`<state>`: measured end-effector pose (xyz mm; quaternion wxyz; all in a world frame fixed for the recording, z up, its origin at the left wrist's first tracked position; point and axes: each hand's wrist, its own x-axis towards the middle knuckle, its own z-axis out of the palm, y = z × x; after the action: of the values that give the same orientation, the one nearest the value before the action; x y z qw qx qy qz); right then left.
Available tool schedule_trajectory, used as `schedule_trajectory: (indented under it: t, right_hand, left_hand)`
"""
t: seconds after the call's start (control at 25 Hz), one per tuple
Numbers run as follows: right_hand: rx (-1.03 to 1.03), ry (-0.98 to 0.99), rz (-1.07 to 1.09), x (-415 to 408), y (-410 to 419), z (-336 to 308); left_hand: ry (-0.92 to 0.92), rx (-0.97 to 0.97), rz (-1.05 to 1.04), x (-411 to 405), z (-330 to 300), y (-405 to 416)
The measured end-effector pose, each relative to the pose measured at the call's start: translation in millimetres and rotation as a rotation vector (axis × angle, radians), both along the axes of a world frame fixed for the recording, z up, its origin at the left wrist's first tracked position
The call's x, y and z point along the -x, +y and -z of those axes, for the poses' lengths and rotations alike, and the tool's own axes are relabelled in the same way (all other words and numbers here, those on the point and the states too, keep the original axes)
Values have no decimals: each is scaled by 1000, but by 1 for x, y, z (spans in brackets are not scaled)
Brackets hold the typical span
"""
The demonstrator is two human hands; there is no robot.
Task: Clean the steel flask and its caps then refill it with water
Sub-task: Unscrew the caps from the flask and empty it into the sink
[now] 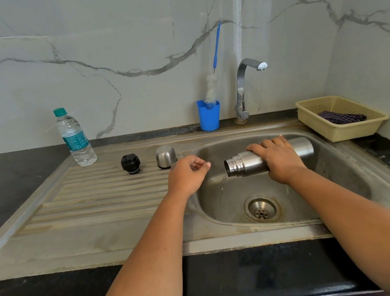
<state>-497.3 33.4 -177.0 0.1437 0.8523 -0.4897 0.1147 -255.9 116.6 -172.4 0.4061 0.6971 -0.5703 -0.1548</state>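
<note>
Right hand (pixel 278 160) around draining flask (pixel 244 163)

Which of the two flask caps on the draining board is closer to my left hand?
The steel cup cap, standing just beyond the left hand. The black stopper cap sits farther left.

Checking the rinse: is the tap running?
No: the tap spout shows no stream; the only water trickles from the flask tipped by the right hand.

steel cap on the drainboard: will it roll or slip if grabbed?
The steel cap stands mouth-down, so it likely stays put unless tipped. Its polished, tapered, rounded shape may slip in a pinch. It looks hollow, so probably light.
</note>
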Motion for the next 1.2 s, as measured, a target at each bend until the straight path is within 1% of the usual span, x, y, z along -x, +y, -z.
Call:
schedule_trajectory:
  t: [1.2]
  right_hand:
    - [24, 0, 8, 1, -1, 1]
  left_hand:
    - [19, 8, -8, 0, -1, 1]
